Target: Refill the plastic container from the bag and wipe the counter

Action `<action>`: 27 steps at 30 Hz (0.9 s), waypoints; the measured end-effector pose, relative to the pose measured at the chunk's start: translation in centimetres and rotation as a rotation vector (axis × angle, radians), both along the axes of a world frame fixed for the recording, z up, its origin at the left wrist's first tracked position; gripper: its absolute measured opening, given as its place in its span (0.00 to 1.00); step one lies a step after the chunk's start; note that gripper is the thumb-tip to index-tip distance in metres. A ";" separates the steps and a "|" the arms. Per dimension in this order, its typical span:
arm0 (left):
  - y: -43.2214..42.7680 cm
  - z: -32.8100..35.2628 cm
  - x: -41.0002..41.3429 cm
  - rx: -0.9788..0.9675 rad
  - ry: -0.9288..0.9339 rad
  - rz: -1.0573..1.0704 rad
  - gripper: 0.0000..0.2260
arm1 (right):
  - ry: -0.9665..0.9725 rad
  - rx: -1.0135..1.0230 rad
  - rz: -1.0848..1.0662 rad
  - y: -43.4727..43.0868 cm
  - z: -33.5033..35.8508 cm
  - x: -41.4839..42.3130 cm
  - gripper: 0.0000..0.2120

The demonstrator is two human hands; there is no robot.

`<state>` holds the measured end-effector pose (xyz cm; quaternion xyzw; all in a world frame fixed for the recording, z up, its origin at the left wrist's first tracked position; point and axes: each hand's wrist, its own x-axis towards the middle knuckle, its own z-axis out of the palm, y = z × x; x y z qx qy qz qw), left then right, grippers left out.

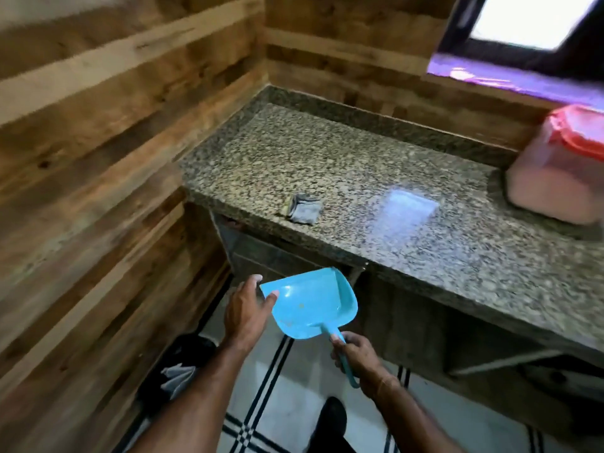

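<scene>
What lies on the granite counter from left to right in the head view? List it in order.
Folded grey cloth → patch of window glare on the stone → plastic container with the red lid at the right edge.

A home kitchen is showing: speckled granite counter (327,165) lying at twelve o'clock, wood-plank walls (98,142) standing at ten, lidded translucent plastic container (555,178) sitting at two.
</scene>
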<state>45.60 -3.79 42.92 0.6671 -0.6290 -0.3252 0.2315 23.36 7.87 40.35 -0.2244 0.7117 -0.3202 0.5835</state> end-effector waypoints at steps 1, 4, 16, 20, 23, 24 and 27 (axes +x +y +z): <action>-0.7 0.2 -1.2 0.004 -0.020 -0.034 0.24 | -0.010 0.011 -0.022 0.3 -0.1 -0.9 0.15; -2.7 0.6 -4.4 -0.021 -0.071 -0.112 0.24 | -0.047 0.038 -0.063 0.3 -0.7 -3.1 0.14; -11.8 0.6 -12.7 -0.060 -0.105 -0.132 0.24 | -0.128 0.071 -0.096 -4.4 -4.0 -6.9 0.09; -17.9 0.2 -14.0 -0.107 -0.255 -0.165 0.26 | -0.137 0.069 -0.109 -6.6 -4.3 -7.1 0.10; -21.9 -0.9 -14.3 -0.153 -0.385 -0.235 0.26 | -0.138 0.074 -0.134 -7.6 -3.8 -6.8 0.09; -23.0 -1.5 -14.4 -0.153 -0.429 -0.267 0.26 | -0.130 0.082 -0.141 -7.8 -3.5 -6.6 0.08; -25.4 -3.4 -14.7 -0.112 -0.486 -0.364 0.28 | -0.105 0.084 -0.170 -8.4 -2.7 -5.7 0.09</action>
